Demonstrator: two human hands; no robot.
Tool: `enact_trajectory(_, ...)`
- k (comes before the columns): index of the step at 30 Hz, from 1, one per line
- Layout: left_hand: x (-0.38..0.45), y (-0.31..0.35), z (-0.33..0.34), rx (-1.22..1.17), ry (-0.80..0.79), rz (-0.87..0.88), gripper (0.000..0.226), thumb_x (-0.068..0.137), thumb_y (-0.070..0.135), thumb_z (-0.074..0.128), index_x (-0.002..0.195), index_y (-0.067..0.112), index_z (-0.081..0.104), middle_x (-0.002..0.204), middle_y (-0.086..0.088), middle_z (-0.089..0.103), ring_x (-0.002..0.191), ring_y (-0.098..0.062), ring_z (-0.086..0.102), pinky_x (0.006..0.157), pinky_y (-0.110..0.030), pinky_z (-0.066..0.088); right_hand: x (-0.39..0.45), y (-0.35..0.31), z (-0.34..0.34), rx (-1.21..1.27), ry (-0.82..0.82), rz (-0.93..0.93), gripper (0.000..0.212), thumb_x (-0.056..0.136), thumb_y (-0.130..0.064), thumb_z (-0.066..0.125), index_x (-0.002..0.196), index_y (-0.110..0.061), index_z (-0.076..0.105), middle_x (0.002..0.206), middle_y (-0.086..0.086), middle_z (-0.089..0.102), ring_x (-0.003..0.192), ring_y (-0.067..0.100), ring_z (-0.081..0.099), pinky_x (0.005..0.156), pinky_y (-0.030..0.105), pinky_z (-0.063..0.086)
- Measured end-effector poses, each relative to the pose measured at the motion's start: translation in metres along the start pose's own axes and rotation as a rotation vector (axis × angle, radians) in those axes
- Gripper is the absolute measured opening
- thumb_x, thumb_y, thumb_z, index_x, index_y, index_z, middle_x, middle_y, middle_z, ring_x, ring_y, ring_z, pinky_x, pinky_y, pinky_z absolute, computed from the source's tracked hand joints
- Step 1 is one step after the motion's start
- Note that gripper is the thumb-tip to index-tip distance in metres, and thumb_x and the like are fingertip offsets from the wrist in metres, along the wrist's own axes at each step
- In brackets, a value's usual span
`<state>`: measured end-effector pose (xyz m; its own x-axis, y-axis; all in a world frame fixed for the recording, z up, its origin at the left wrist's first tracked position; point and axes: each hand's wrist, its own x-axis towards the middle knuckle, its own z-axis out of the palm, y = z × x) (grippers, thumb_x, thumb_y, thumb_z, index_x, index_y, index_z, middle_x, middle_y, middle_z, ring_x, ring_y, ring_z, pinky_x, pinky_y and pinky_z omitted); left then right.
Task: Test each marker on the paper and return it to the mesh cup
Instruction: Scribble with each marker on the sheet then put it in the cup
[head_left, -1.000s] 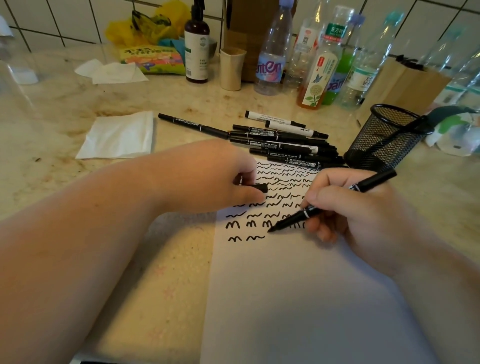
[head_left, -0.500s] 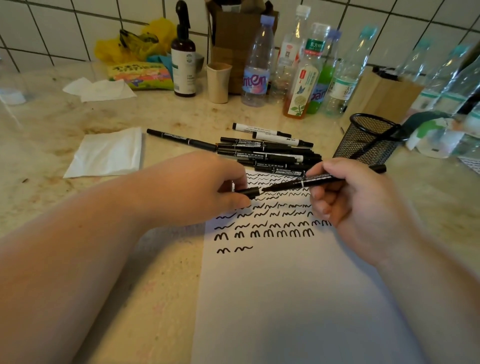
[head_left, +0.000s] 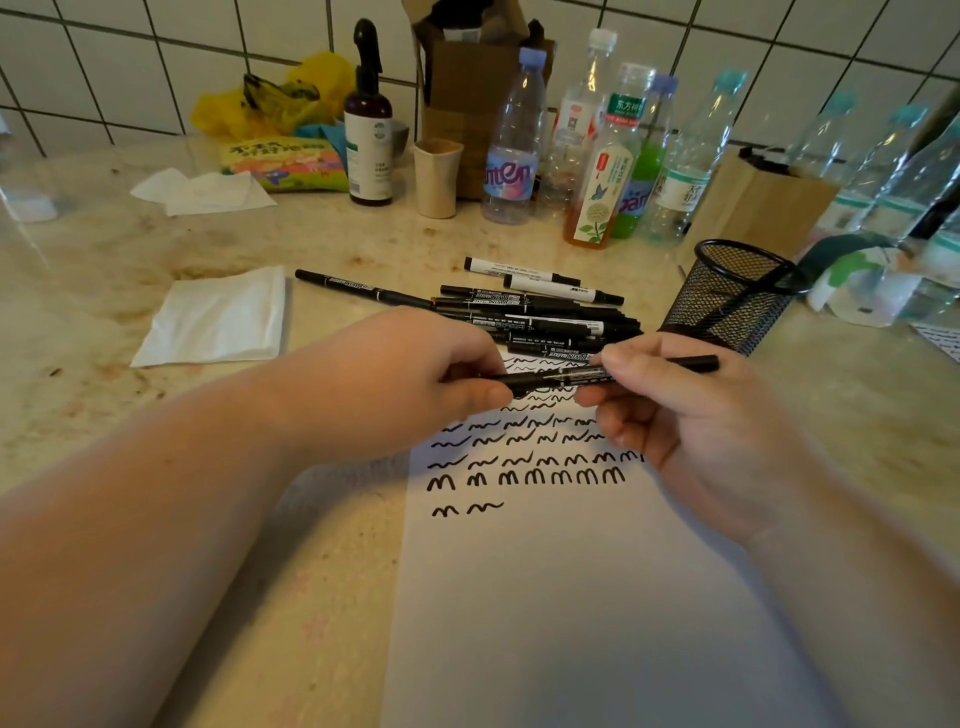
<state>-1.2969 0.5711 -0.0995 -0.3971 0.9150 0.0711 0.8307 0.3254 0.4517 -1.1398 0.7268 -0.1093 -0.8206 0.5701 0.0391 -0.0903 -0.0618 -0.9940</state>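
A black marker (head_left: 566, 375) lies level above the white paper (head_left: 571, 597), held at both ends. My right hand (head_left: 691, 421) grips its barrel. My left hand (head_left: 410, 384) pinches the cap on its left end. The paper carries several rows of black squiggles. Behind my hands lies a pile of several black and white markers (head_left: 540, 312). The black mesh cup (head_left: 727, 296) stands at the right, just beyond my right hand, with a marker leaning inside it.
A folded white tissue (head_left: 213, 317) lies at the left. Several plastic bottles (head_left: 597, 150), a beige cup (head_left: 437, 176), a dark spray bottle (head_left: 368, 130), a cardboard box (head_left: 467, 93) and snack bags stand along the tiled wall. A brown paper bag (head_left: 753, 208) sits behind the mesh cup.
My right hand lifted the marker from writing on the paper and turned it level. Its tip came to the cap in my left hand, and the cap now sits over that end.
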Motion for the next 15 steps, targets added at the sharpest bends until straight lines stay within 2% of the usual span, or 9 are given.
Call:
enact_trajectory(5, 0.0025, -0.0008, 0.0033, 0.003, -0.014, -0.003, 0.016, 0.094, 0.047, 0.053, 0.1, 0.04, 0.066, 0.078, 0.014, 0.067, 0.076, -0.002, 0.061, 0.07, -0.024, 0.05, 0.0018, 0.002, 0.0003, 0.011, -0.025, 0.069, 0.02, 0.071, -0.018, 0.071, 0.084, -0.002, 0.073, 0.076, 0.019, 0.074, 0.056, 0.016, 0.065, 0.05, 0.021, 0.054)
enact_trajectory(9, 0.0039, -0.0011, 0.0044, 0.008, -0.022, -0.001, 0.018, 0.095, 0.046, 0.055, 0.098, 0.035, 0.069, 0.075, 0.012, 0.066, 0.073, -0.004, 0.06, 0.067, -0.025, 0.049, 0.0045, 0.0033, -0.0009, 0.04, -0.049, 0.126, 0.014, 0.071, -0.016, 0.07, 0.078, -0.005, 0.074, 0.076, 0.02, 0.073, 0.058, 0.017, 0.066, 0.053, 0.023, 0.056)
enact_trajectory(15, 0.0026, -0.0032, 0.0031, -0.05, -0.043, -0.012, 0.019, 0.095, 0.045, 0.054, 0.096, 0.037, 0.072, 0.077, 0.009, 0.069, 0.074, -0.005, 0.062, 0.065, -0.021, 0.046, 0.0042, 0.004, -0.0015, 0.045, -0.091, 0.131, 0.014, 0.073, -0.014, 0.068, 0.08, -0.003, 0.072, 0.075, 0.019, 0.072, 0.06, 0.018, 0.066, 0.055, 0.023, 0.056)
